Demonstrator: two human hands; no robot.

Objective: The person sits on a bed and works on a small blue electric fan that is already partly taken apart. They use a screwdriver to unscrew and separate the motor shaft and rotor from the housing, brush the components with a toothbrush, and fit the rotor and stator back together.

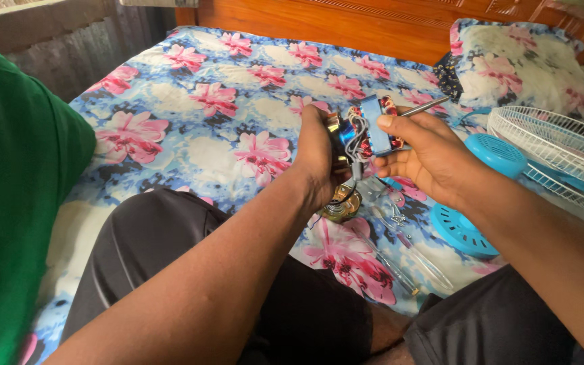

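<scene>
Both hands hold a small fan motor with a blue metal body, copper windings and a bundle of grey wires, raised above the bed. My left hand grips its left side. My right hand grips its right side and also has a thin metal tool pinned along the fingers, its tip pointing up and right. Below the hands a round brass-coloured part lies on the sheet.
A flowered blue and pink bedsheet covers the bed. A white wire fan guard, blue plastic fan housings and clear-handled screwdrivers lie at right. A pillow leans on the wooden headboard. A green-clad person sits at left.
</scene>
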